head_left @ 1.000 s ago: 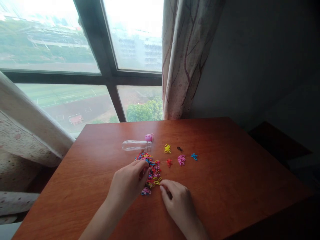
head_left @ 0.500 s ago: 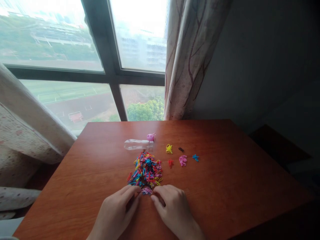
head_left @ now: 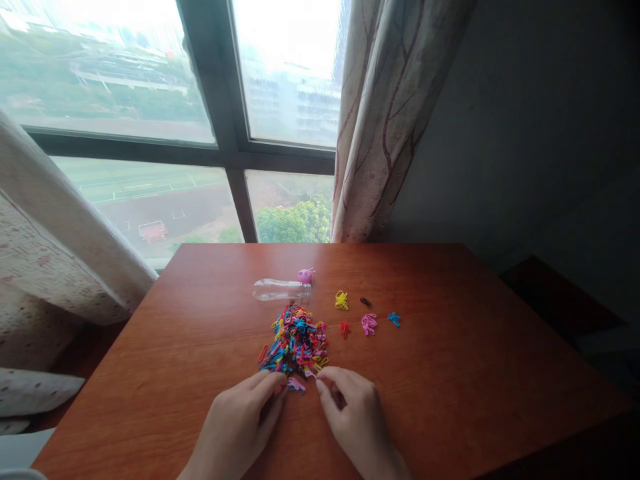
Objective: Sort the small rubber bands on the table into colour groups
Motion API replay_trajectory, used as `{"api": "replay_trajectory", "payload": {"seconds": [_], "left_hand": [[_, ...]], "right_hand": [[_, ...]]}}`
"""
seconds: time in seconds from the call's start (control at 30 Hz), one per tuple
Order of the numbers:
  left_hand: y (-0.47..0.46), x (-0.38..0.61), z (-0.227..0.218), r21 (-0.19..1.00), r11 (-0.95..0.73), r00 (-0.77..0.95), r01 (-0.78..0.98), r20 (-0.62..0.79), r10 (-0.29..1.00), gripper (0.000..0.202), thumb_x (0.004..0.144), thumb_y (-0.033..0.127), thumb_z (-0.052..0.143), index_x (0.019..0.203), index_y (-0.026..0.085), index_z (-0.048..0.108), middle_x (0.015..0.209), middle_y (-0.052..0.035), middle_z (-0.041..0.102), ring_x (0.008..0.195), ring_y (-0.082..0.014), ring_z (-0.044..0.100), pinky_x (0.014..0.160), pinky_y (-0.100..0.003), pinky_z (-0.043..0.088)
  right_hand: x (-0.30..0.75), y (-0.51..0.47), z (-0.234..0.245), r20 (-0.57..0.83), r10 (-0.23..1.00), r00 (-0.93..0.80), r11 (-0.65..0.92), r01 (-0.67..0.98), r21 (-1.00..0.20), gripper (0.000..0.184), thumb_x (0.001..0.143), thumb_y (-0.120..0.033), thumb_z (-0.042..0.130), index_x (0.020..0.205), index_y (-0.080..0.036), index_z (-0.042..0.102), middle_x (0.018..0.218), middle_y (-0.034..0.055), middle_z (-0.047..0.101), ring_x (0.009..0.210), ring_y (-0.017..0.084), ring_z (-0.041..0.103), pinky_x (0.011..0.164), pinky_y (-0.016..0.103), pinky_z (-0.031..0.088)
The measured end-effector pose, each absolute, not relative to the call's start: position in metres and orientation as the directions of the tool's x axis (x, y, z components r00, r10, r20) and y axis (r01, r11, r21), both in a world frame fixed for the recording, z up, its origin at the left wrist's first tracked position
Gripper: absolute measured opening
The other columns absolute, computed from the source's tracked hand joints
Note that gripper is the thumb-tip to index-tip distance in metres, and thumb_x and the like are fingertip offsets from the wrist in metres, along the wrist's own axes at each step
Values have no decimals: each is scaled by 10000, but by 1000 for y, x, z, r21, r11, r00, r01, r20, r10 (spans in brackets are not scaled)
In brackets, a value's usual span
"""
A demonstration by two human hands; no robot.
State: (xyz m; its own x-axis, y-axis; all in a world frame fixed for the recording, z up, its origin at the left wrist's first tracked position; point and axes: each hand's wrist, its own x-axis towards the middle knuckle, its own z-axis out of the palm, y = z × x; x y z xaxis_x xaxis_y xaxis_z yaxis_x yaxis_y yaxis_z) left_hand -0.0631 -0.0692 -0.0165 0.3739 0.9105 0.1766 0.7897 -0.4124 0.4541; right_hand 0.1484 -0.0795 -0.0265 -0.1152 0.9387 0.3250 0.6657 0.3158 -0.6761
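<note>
A heap of small loops in red, blue, pink, yellow and black lies on the brown table; their exact kind is too small to tell. At its near edge my left hand has thumb and forefinger closed, and what they hold, if anything, is hidden. My right hand pinches a pink loop at the heap's near right edge. Between both hands lie a few pink and blue loops.
Right of the heap lie sorted groups: yellow loops, black loops, red loops, pink loops and blue loops. Behind it, a clear bottle rests on its side beside a pink cap. A window and curtains stand beyond.
My right hand has drawn slightly away from the left, and a pink loop now shows at its fingertips. Fewer pink loops lie between the hands. The whole view has shifted a little.
</note>
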Motion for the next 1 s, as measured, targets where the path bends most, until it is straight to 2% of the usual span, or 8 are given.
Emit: {"api": "replay_trajectory", "payload": {"seconds": [0.17, 0.37, 0.53, 1.0], "left_hand": [[-71, -64, -17, 447, -403, 379, 799, 147, 914, 210, 954, 219, 437, 933, 268, 640, 878, 15, 737, 733, -158, 715, 628, -221, 495], [-71, -64, -19, 444, -403, 382, 801, 139, 913, 210, 955, 199, 430, 932, 270, 627, 864, 23, 725, 735, -155, 712, 635, -223, 485], [-71, -64, -20, 430, -417, 393, 801, 147, 908, 212, 957, 204, 424, 904, 266, 620, 833, 22, 719, 709, -155, 709, 602, -220, 472], [-70, -63, -17, 440, -429, 384, 789, 191, 903, 207, 951, 213, 438, 905, 264, 633, 827, 18, 727, 695, -152, 708, 599, -214, 476]], "right_hand": [[187, -63, -28, 330, 943, 31, 213, 706, -675, 208, 950, -284, 512, 868, -210, 688, 683, 4, 659, 564, 134, 595, 565, 214, 419], [234, -34, -27, 380, 911, 159, 79, 838, -539, 308, 944, -415, 508, 864, -194, 708, 598, 8, 617, 515, 146, 557, 547, 239, 389], [242, -24, -34, 383, 906, 180, 40, 864, -502, 380, 950, -469, 472, 866, -189, 716, 548, 4, 582, 486, 149, 535, 511, 250, 352], [241, -26, -39, 367, 914, 173, 51, 848, -527, 397, 942, -502, 478, 861, -195, 716, 555, -4, 585, 478, 138, 531, 505, 246, 360]]}}
